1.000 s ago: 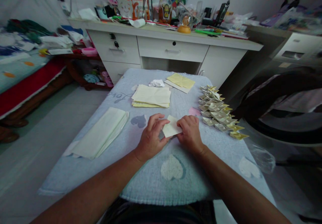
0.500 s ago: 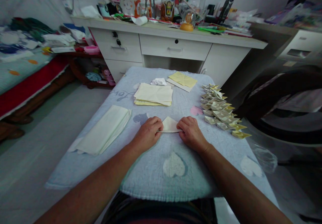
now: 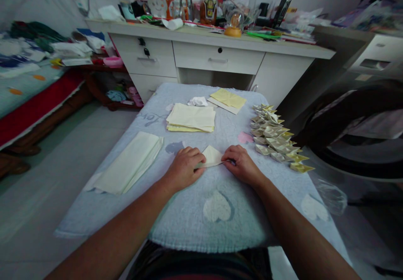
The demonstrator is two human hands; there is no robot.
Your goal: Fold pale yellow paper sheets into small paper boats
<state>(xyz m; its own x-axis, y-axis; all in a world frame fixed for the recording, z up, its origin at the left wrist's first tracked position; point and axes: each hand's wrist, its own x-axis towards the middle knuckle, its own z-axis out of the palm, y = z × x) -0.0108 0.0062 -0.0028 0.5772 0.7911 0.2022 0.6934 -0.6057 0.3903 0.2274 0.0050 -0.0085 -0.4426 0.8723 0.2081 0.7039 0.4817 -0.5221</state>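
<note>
Between my two hands a small folded piece of cream paper (image 3: 212, 155) lies near the middle of the cloth-covered table, its peak pointing away from me. My left hand (image 3: 188, 165) is closed on its left end, the thumb along the lower edge. At the right corner, my right hand (image 3: 239, 162) pinches the paper between thumb and fingers. Beyond them rests a stack of cream and yellow sheets (image 3: 191, 117). Several folded paper boats (image 3: 273, 135) stand in rows on the right. A larger folded bundle of pale paper (image 3: 129, 162) lies on the left.
Yellow and white sheets (image 3: 228, 99) and a crumpled white tissue (image 3: 197, 101) lie at the table's far side. Behind stands a white desk (image 3: 220, 57) crowded with items. A front-loading washing machine (image 3: 362, 129) is on the right, a bed (image 3: 34, 82) on the left.
The right end of the folded paper has tilted up slightly, and my right hand now grips it at the corner. My left hand has shifted a little along the left end.
</note>
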